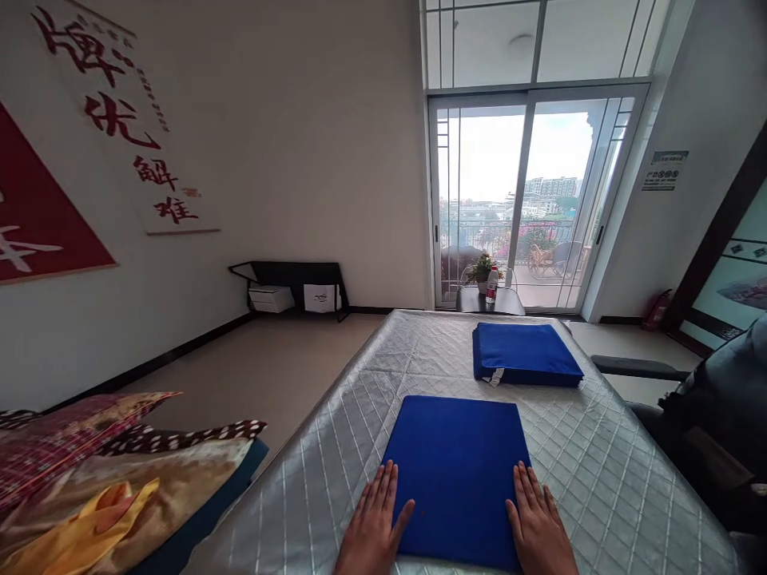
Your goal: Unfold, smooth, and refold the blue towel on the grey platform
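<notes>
A flat blue fabric-covered square (459, 471) lies on the silver quilted bed surface (335, 447) in front of me. My left hand (376, 515) rests along its left edge, fingers stretched forward and thumb spread onto the blue cloth. At the right edge, my right hand (536, 515) lies in much the same way, its thumb just touching the side. Both hands are open, and neither grips anything. Farther back sits a stack of similar blue squares (524, 351), with a white tag (494, 378) hanging from its front left corner. What kind of item the squares are, I cannot tell.
To the left are heaped cushions and cloths (77, 431), with a yellow cloth (99, 523) on top. A small table (506, 302) beyond the bed bears a plant (481, 270) and a bottle (492, 285). Dark bags or seating (719, 415) stand at the right.
</notes>
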